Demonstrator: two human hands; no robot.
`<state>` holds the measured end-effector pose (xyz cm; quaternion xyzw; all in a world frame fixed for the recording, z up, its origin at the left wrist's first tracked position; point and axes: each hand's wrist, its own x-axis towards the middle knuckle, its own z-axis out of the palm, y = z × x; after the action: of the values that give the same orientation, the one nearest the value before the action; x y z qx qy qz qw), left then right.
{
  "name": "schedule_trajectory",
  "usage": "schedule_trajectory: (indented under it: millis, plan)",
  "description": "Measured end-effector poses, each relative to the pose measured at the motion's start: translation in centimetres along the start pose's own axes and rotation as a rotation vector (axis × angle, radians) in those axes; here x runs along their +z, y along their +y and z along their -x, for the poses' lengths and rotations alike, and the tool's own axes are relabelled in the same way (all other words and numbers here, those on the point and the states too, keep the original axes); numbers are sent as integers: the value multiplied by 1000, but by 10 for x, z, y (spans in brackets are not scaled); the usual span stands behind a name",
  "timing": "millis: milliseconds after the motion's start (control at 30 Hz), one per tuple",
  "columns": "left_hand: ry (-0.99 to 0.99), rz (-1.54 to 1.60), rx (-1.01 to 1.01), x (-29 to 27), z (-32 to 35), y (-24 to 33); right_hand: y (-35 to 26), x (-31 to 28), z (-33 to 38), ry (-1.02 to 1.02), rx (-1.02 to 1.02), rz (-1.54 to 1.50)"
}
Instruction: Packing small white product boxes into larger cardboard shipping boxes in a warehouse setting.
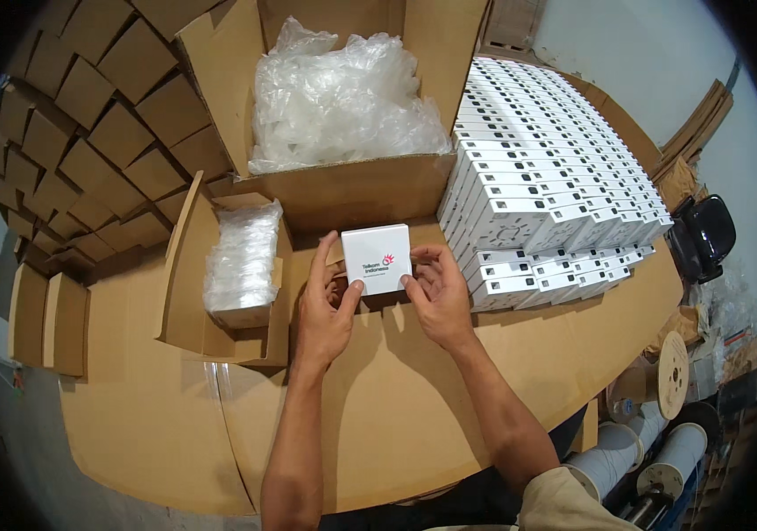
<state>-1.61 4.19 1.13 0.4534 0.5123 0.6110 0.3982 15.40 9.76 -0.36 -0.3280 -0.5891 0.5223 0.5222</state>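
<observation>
Between my two hands I hold a small white square box (377, 254) with a red and black logo on its face, raised over the cardboard-covered table. My left hand (330, 301) grips its left side, thumb at the lower corner. On the right edge, my right hand (439, 292) closes with its thumb near the lower right corner; some fingers are hidden behind the box. To the left of my left hand stands an open carton (185, 292) with a row of white boxes in clear plastic wrap (244, 257). Right of my hands rise stacked white boxes (507, 221).
Behind my hands, a large open carton (352, 190) is heaped with clear plastic bags (343, 102). Many brown cartons (86, 133) are piled at the left. A black chair (704, 234) and several cable spools (675, 456) lie beyond the table's right edge.
</observation>
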Motion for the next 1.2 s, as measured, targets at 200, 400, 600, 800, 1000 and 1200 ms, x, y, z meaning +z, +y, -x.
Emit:
schedule_trajectory:
  millis: [200, 400, 600, 800, 1000, 1200]
  plan:
    - [2, -145, -22, -5, -3, -13, 10, -8, -2, 3, -25, 216]
    - [11, -259, 28, -2, -1, -10, 1, -9, -2, -62, -8, 397]
    - [4, -352, -11, 0, 1, -3, 1, -10, 0, -68, 12, 387]
    - [14, -453, 9, 0, 3, 0, 1, -11, 1, -77, 36, 414]
    - [-17, -463, 23, -1, 1, -4, 3, -11, 1, -83, 31, 457]
    - [5, -474, 74, 0, 4, 0, 4, -12, 4, -95, -29, 468]
